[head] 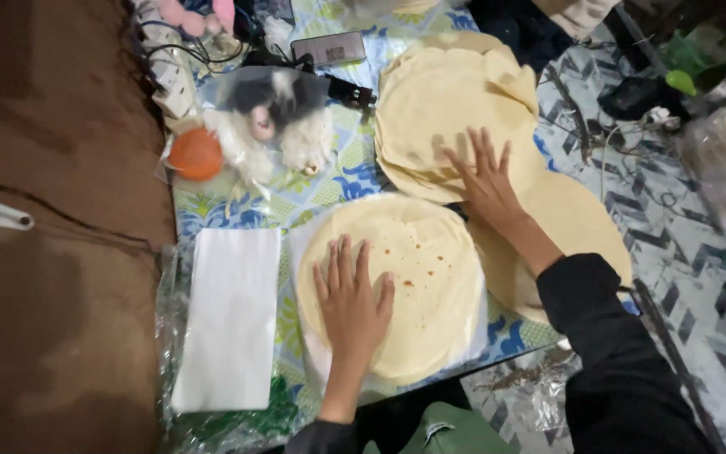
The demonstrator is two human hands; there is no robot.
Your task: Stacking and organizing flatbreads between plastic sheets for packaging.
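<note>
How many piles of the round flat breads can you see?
3. One pile lies under the left hand, one sits farther back under the right hand, and one is at the right, partly hidden by the sleeve.

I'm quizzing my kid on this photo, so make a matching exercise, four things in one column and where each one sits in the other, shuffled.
Things:
1. left hand
2. right hand
3. white folded paper sheet
4. round orange ball

Places:
A. upper left, beside the black-and-white plush toy
B. flat on the near round pale flatbread with brown spots
C. left of that near flatbread
D. on the far stack of pale flatbreads

Pairs: 1-B, 2-D, 3-C, 4-A
</note>
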